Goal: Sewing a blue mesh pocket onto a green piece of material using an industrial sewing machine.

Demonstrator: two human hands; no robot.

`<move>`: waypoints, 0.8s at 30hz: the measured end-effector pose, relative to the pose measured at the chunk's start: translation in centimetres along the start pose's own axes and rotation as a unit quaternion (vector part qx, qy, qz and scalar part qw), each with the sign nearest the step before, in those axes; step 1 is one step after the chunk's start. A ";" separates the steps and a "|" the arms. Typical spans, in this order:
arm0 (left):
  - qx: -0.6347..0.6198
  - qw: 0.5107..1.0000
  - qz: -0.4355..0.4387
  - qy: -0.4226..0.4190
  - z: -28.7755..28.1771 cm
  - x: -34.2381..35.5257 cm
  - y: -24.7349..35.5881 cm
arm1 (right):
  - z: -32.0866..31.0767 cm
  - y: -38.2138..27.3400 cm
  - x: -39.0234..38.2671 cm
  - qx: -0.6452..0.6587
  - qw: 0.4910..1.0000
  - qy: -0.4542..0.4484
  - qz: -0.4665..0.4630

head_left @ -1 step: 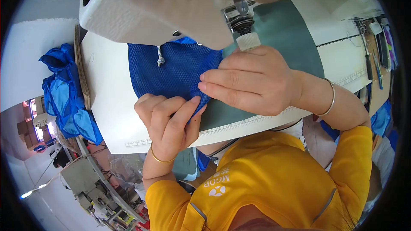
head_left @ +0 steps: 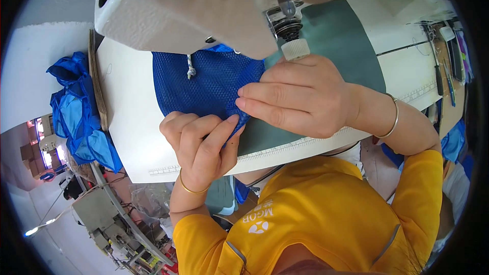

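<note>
Here, the left hand (head_left: 201, 145) pinches blue mesh (head_left: 204, 86); the right hand (head_left: 308, 94) touches it, grip unclear.

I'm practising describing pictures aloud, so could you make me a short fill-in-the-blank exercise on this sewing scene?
The left hand and right hand both touch the ____ mesh fabric.
The hand nearer the sewing machine's small white knob is the ____ one.
The person's shirt is ____.

Missing words: blue; right; yellow.
</note>
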State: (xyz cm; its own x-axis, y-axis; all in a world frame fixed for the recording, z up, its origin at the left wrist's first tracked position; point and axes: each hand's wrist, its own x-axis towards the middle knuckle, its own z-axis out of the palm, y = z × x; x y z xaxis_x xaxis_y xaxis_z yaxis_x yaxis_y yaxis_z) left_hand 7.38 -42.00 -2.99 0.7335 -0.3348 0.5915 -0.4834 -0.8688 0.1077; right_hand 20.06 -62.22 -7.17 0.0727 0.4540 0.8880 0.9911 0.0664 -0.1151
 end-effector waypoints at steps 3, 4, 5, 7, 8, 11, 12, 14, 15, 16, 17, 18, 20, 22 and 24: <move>-0.010 1.000 -0.006 0.012 0.2 0.4 0.4 | 0.1 -0.1 0.0 -0.001 1.000 0.006 0.001; -0.015 0.999 -0.024 0.015 0.2 0.5 0.7 | 0.1 -0.2 0.0 0.001 1.000 0.003 0.004; -0.022 0.999 -0.042 0.018 0.3 0.7 0.8 | 0.0 -0.2 0.1 0.001 1.000 0.001 0.007; -0.018 0.999 -0.028 0.020 0.5 0.5 0.5 | -0.3 -0.4 0.1 0.004 1.000 -0.010 0.017; -0.015 1.000 -0.014 0.022 0.6 0.4 0.4 | -0.4 -0.4 0.0 0.007 0.999 -0.021 0.027; -0.005 1.000 -0.002 0.029 0.6 0.5 0.5 | -0.3 -0.4 0.0 0.003 1.000 -0.011 0.023; -0.006 1.000 -0.001 0.029 0.7 0.6 0.6 | -0.3 -0.4 0.0 0.002 1.000 -0.012 0.024; 0.000 0.999 0.025 0.030 1.1 1.0 0.7 | -0.4 -0.5 0.0 -0.003 1.000 -0.015 0.026; -0.001 0.999 0.026 0.030 1.0 1.0 0.8 | -0.4 -0.5 -0.1 -0.005 1.000 -0.015 0.027; 0.017 0.999 0.029 0.016 0.8 0.9 1.0 | -0.4 -0.5 -0.2 0.000 0.999 -0.012 0.031; 0.036 0.999 0.031 0.002 0.7 0.8 1.2 | -0.4 -0.5 -0.2 0.005 0.999 -0.009 0.035; 0.035 0.999 0.032 0.002 0.6 0.8 1.3 | -0.5 -0.7 -0.2 0.003 0.999 -0.010 0.035; 0.054 0.998 0.039 -0.005 0.7 0.7 1.5 | -0.6 -1.0 -0.2 0.014 0.998 -0.021 0.064; 0.046 0.997 0.057 0.006 1.0 0.8 1.6 | -1.5 -1.8 -0.2 0.013 0.992 -0.039 0.121; 0.036 0.996 0.075 0.019 1.2 0.9 1.7 | -3.2 -2.8 -0.4 0.010 0.982 -0.058 0.178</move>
State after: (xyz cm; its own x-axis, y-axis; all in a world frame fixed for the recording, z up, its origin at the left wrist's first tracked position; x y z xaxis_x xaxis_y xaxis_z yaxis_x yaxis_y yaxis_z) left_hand 7.79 -44.16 -3.22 0.6359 -0.4508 0.6265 -0.5499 -0.8342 -0.0422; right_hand 17.65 -65.49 -5.80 0.4003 0.5495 0.7334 0.9027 -0.0986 -0.4188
